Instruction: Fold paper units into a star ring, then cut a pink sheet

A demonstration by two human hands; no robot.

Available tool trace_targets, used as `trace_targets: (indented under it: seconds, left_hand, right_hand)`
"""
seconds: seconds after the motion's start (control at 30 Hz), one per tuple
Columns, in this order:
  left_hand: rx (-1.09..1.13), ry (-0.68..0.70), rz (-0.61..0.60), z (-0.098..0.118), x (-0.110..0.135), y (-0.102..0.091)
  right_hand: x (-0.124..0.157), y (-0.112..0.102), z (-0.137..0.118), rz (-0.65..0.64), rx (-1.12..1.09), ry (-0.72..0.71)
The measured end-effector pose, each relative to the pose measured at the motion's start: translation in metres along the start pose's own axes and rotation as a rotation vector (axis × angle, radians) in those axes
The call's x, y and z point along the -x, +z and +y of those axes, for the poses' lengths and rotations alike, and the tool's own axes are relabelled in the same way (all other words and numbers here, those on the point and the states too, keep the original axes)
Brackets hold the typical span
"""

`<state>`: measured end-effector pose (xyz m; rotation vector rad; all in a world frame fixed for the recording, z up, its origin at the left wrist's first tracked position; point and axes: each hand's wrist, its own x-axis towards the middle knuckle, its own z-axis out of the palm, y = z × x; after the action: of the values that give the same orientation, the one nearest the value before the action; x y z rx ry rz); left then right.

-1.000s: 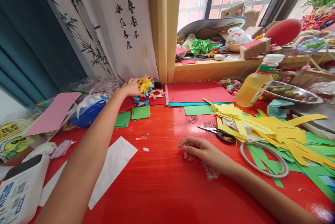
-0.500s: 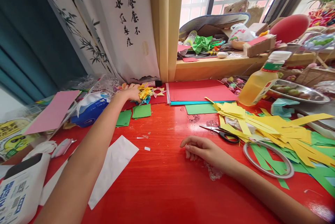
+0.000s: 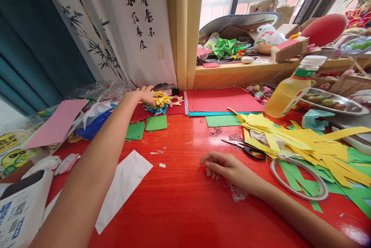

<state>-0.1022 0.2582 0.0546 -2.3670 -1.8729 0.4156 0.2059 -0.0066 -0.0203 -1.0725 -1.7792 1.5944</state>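
Observation:
My left hand (image 3: 144, 96) reaches to the back of the table, over a pile of folded yellow and blue paper stars (image 3: 162, 100). Its visible fingers are spread at the pile's left side; the undersides are hidden, and I see nothing held. My right hand (image 3: 222, 165) rests on the red table with fingers loosely curled, a little apart, and nothing in them. Crumpled clear plastic (image 3: 238, 193) lies under its wrist. Beyond that hand are black-handled scissors (image 3: 252, 151), with a roll of tape (image 3: 298, 178) to the right.
Green paper squares (image 3: 156, 123) lie before the stars. Red sheets (image 3: 222, 100) are stacked at the back. Yellow strips (image 3: 313, 139) and green strips (image 3: 298, 176) cover the right side, near a bottle (image 3: 286, 95). A white paper strip (image 3: 124, 190) lies beside my left forearm.
My left hand has lifted slightly and its fingers have spread, showing more of the blue stars below. My right hand stays in place. The view has shifted a little.

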Motion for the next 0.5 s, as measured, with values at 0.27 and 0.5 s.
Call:
trace_targets:
  seconds: [0.27,0.5]
  left_hand:
    - [-0.011,0.006,0.076,0.001,0.007,-0.008]
    - [-0.04,0.032,0.05,0.004,-0.004,-0.001]
  right_hand:
    - [0.0,0.0,0.001,-0.001,-0.005,-0.001]
    - [0.001,0.0,-0.001,-0.009,0.027,-0.007]
